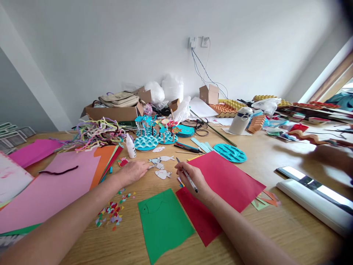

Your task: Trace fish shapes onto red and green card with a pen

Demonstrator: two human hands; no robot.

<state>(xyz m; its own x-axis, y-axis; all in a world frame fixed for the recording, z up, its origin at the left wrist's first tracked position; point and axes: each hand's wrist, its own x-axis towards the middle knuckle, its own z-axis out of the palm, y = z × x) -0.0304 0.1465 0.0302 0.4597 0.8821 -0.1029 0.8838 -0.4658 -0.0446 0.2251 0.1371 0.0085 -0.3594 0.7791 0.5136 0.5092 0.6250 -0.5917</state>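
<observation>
My right hand is closed around a pen, held slantwise over the red paper. My left hand lies palm down on the table with its fingers stretched out, the fingertips beside a small group of white paper fish. Whether they touch a fish is hard to see. A fish outline is drawn in dark line on the green paper, below and between my hands. Red sheets lie under and beyond my right hand. A white glue bottle stands behind my left hand.
Colored paper scraps lie near my left forearm. Behind are turquoise fish models, pens, and pipe cleaners. Pink paper is at left. At right, another person's blurred hand is near a phone and a white case.
</observation>
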